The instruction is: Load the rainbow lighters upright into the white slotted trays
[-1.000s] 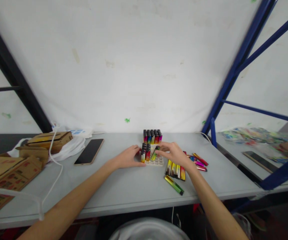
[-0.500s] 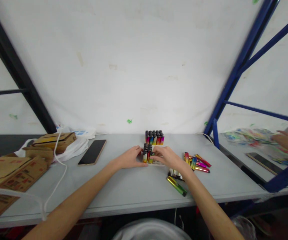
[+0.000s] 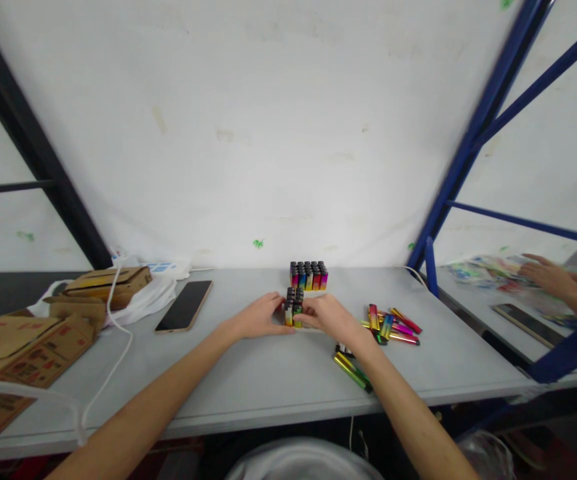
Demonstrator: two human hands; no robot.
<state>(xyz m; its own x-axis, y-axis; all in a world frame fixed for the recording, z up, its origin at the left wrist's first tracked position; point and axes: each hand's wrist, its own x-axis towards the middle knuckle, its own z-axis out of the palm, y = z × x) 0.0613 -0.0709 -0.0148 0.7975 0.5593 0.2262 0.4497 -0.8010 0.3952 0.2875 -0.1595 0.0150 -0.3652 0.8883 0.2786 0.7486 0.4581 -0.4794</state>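
Observation:
A small cluster of upright lighters [image 3: 294, 297] with black tops stands in front of me on the grey table. My left hand [image 3: 261, 317] curves around its left side, fingers behind and thumb at the front corner. From the right, my right hand [image 3: 328, 315] pinches a lighter [image 3: 297, 317] at the cluster's near right edge; the fingers partly hide it. Behind them stands a larger block of upright multicoloured lighters [image 3: 309, 276]. Loose shiny lighters [image 3: 387, 325] lie to the right of my right hand, and yellow-green ones [image 3: 352, 372] lie beside my right forearm.
On the left are a phone [image 3: 185, 306], cardboard boxes [image 3: 28, 353], a white plastic bag and a white cable [image 3: 111, 300]. A blue metal frame [image 3: 455, 173] rises at the right. Beyond it, another person's hands [image 3: 548, 277] are over colourful packets, near a second phone [image 3: 528, 325].
My right hand has shifted slightly left, closer against the cluster, with its fingers at the near right lighter. My left hand stays in place. The other person's hands have moved left.

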